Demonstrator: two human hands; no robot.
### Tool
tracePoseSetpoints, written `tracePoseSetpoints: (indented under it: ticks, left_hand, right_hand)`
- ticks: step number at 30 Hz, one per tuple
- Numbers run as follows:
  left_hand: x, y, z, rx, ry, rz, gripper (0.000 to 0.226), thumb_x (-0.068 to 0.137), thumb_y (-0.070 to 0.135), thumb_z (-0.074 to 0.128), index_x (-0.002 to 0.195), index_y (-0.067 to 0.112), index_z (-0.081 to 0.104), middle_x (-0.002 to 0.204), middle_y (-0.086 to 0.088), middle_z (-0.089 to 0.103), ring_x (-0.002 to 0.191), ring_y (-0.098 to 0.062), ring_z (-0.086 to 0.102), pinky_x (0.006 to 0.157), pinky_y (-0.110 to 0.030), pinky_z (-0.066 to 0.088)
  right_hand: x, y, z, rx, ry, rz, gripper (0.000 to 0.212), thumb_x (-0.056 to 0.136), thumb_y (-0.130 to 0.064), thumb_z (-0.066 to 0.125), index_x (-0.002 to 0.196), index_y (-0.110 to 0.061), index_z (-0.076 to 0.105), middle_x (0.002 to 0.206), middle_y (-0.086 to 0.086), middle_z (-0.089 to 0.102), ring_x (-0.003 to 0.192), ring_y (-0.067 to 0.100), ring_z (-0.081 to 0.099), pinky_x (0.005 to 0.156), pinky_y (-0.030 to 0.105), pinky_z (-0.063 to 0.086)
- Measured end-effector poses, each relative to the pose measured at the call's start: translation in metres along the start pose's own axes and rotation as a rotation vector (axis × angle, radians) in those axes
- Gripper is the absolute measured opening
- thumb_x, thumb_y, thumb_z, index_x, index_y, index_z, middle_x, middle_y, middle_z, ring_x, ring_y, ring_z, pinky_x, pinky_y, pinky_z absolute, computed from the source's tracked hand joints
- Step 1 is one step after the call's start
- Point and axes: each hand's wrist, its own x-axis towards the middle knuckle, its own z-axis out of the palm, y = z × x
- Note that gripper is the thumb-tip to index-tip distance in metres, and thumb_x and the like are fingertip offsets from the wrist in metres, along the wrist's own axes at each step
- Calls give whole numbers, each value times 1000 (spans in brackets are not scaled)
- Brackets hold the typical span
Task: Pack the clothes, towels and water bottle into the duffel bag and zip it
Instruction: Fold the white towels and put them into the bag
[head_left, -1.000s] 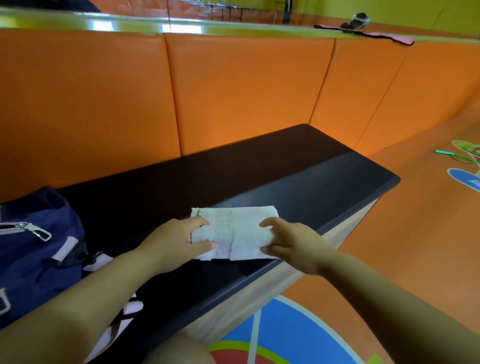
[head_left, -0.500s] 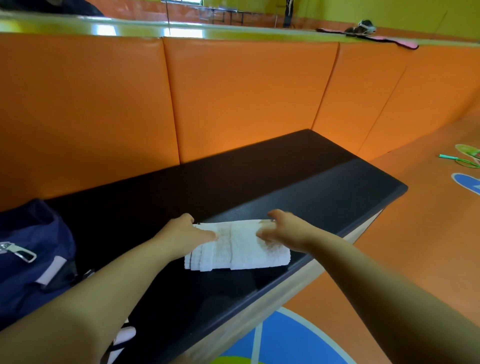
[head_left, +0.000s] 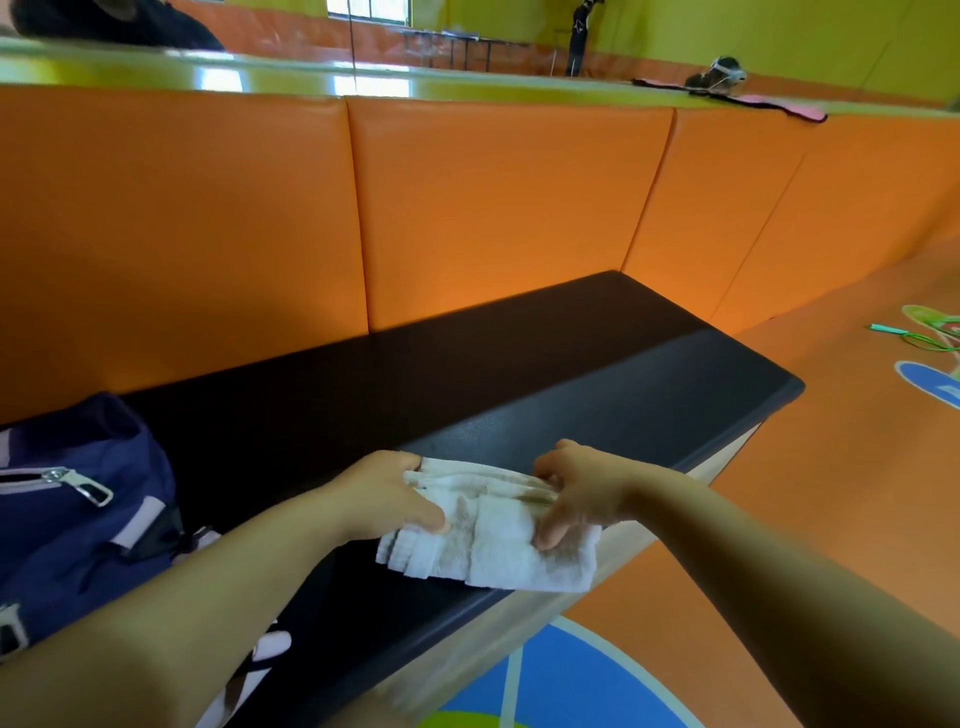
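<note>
Bright daylight from window (head_left: 369, 10) at top; glare streaks on green ledge (head_left: 156, 73). Deep shadow across back of bench (head_left: 519, 364). Edges bent by wide lens. Bag (head_left: 78, 519) soft, towel (head_left: 493, 540) slightly blurred.

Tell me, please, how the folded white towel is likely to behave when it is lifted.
The towel probably flops and unfolds: its layers crease and bunch between the left hand and right hand gripping it. Likely light, since the soft cloth looks thin.
</note>
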Motion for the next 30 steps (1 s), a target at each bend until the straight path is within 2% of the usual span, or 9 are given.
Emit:
tracePoseSetpoints:
  ticks: [2,4,7,11,17,21,24,28,30]
  left_hand:
    - [-15,1,-1,71,65,132,27,56,18,77,81,15,66,81,-8,73,68,-13,66,65,-31,53]
    - [-33,3,-3,148,149,261,23,60,18,74,80,17,63,79,-7,69,62,-10,58,59,-32,48]
    - [-63,13,-13,249,261,397,21,64,22,75,82,22,63,79,3,65,69,-10,60,65,-35,50]
    - [-100,11,-39,338,319,455,31,65,34,79,91,27,62,89,11,61,81,-4,58,74,-33,51]
    - [-170,-22,-86,452,462,442,60,75,44,73,128,36,48,119,19,50,107,0,50,95,-25,43]
    - [-223,-61,-120,536,603,401,37,78,42,71,111,30,60,105,19,54,94,0,52,80,-15,40]
    - [-257,-95,-143,669,664,333,26,79,37,72,103,29,64,100,18,55,95,-5,53,81,-23,42]
    - [-303,-148,-178,1066,738,291,18,67,29,76,82,23,70,89,2,67,77,-27,63,61,-38,51]
    - [-319,-170,-193,1223,796,227,12,69,29,69,77,20,72,91,-4,69,83,-30,58,61,-41,49]
  right_hand:
    - [-10,-6,5,-60,72,-28,42,62,-34,78,90,-30,48,100,-3,51,90,19,52,79,36,53]
    - [-21,-15,12,-59,161,-40,52,60,-30,77,99,-26,42,94,-2,56,84,21,56,74,40,56]
    - [-37,-33,22,-125,327,-163,62,63,-39,75,111,-31,38,98,-5,59,84,18,57,73,41,55]
    - [-60,-64,22,-147,428,-336,51,75,-47,68,117,-40,41,105,-13,56,89,9,53,76,28,49]
    - [-83,-117,9,-196,492,-384,35,77,-53,60,106,-39,46,94,-13,58,82,10,53,67,32,46]
    - [-86,-155,8,-88,578,-387,35,76,-56,59,102,-34,49,89,-10,61,78,12,57,66,36,50]
    - [-84,-179,13,156,645,-435,39,75,-50,68,108,-35,51,92,-8,64,81,15,60,71,40,52]
    - [-83,-230,33,474,657,-553,44,73,-38,77,109,-29,52,94,-11,65,85,9,62,74,36,53]
    - [-80,-254,45,593,622,-601,47,72,-34,80,110,-30,52,96,-11,65,88,6,62,75,34,53]
